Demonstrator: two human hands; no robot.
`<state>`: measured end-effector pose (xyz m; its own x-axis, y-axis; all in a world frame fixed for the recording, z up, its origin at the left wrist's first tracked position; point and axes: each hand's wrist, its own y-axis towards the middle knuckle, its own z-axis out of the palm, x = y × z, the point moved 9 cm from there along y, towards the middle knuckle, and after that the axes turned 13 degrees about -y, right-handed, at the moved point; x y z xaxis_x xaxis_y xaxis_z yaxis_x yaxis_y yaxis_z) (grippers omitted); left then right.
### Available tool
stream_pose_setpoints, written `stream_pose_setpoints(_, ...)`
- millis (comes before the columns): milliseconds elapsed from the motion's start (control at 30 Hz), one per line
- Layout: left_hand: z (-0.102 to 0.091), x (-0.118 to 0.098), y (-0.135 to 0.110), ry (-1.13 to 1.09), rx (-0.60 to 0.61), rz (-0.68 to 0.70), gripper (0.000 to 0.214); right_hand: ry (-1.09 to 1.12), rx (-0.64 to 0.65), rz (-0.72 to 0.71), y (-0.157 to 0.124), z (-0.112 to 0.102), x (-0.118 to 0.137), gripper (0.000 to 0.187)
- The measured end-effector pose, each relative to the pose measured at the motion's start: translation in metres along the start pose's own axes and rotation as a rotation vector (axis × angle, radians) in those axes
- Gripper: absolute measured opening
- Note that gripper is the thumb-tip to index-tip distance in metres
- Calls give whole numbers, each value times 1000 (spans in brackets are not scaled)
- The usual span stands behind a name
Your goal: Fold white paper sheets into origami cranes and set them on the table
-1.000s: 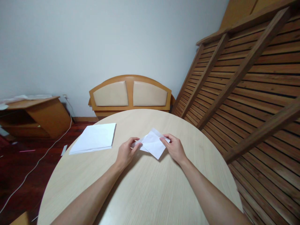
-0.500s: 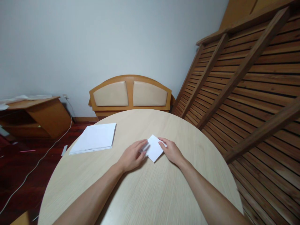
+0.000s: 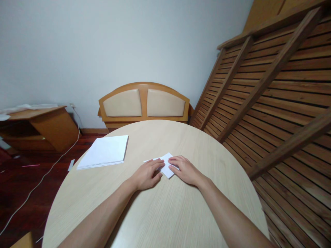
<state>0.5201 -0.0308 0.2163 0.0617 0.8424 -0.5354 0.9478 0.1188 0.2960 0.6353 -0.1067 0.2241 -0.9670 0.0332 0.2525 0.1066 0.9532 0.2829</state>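
A small piece of folded white paper (image 3: 167,169) lies on the round table between my hands, with one corner pointing toward me. My left hand (image 3: 147,175) rests on its left part, fingers laid out flat and thumb apart. A thin white tip of the paper shows beyond the left knuckles. From the other side, my right hand (image 3: 186,171) presses down on the right part with its fingers extended and the thumb a little apart. Both hands cover much of the paper, so its full folded shape is hidden.
A stack of white paper sheets (image 3: 104,151) sits on the left of the pale round table (image 3: 160,213). Behind the table stands a padded headboard (image 3: 144,101). A slatted wooden frame (image 3: 258,93) leans at the right. A white cable (image 3: 49,175) crosses the floor.
The paper's left part now lies spread to the left under my left hand. My right hand has gone from holding the right edge to pressing on top, slightly further left.
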Motion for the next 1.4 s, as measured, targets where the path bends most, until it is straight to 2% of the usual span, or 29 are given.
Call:
stream_pose_setpoints(267,-3,5,-1,41,-31,-37,45,24,-6,11,-1,-8,-2,32)
stream_pose_setpoints(600,-6,2,2,-18,-14,-19,23,116,7,6,-1,-9,4,32)
stream_pose_setpoints(800,-8,7,2,-27,-44,-75,25,76,-21,-5,-3,-11,2,16)
stream_pose_setpoints(967,-11,11,2,-33,-97,-125,25,36,-70,6,-1,-7,-2,16)
stream_pose_setpoints(1133,-11,14,0,-55,-115,-165,32,19,-80,10,-1,-4,-5,8)
stream_pose_setpoints(1300,-13,15,1,-35,-140,-142,35,1,-58,-76,0,-7,8,22)
stream_pose_setpoints(1400,-15,21,1,11,-167,-167,30,-15,30,-157,-2,-2,23,33)
